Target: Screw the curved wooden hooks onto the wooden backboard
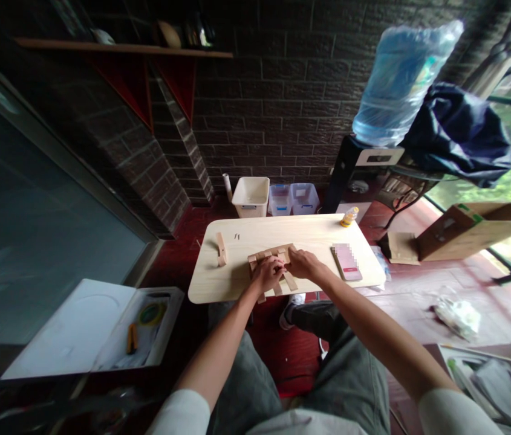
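A small frame of pale wooden slats [270,254] lies near the front edge of a low light-wood table [318,232]. My left hand [266,274] rests on the frame's middle with fingers curled over the slats. My right hand [305,263] presses on the frame's right side, fingers closed against the wood. One slat [289,281] sticks out toward me below the hands. What lies under the palms is hidden.
A loose wooden piece [221,249] and small screws [237,237] lie at the table's left. A pink phone [346,261] and a yellow bottle [348,216] sit at the right. Storage bins [251,196] stand behind; an open tool case [137,329] lies on the floor at left.
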A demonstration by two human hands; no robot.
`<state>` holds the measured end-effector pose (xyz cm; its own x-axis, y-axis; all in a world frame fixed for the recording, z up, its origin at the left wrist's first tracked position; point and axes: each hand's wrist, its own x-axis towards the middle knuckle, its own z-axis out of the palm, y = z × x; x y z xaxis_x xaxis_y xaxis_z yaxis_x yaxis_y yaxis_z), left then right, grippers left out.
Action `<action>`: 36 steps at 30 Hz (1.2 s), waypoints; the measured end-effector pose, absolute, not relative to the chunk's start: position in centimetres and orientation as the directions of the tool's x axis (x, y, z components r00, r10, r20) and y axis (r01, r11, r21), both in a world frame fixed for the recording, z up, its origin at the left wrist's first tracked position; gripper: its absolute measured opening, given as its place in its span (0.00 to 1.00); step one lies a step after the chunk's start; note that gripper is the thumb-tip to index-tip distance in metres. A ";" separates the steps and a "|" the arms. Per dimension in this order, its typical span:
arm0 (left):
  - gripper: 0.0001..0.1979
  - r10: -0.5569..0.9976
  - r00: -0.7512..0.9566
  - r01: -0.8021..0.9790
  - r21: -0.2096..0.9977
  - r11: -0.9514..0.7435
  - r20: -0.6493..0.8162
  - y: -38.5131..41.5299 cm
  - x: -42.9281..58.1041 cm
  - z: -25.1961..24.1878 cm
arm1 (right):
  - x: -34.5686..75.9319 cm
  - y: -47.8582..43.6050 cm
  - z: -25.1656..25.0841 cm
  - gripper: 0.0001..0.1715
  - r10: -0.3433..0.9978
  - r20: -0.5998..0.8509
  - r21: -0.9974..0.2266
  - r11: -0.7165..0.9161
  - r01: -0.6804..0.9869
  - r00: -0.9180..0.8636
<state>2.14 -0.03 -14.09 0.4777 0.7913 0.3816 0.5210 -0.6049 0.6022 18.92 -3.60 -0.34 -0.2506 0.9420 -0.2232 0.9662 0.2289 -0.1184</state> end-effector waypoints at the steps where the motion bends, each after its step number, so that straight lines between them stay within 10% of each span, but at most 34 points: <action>1: 0.05 0.793 0.475 0.525 0.601 -0.603 0.381 0.0 2.2 -14.1 | 18.9 -3.8 -0.3 0.25 0.936 -0.221 -0.144 0.246 0.959 -0.273; 25: 0.07 0.814 0.488 0.599 0.558 -0.574 0.314 -0.2 2.3 -14.4 | 17.4 -3.5 -0.4 0.22 0.965 -0.202 -0.023 0.166 0.986 -0.167; 36: 0.06 0.815 0.508 0.596 0.571 -0.565 0.277 -0.1 2.6 -13.7 | 16.7 -5.5 -3.5 0.16 0.996 0.075 -0.395 0.069 0.916 -0.043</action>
<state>2.56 -0.10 -13.70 0.5080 0.8154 0.2775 0.5956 -0.5653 0.5707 16.67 -5.46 -3.54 -0.0431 0.9963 0.0746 0.9161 0.0692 -0.3950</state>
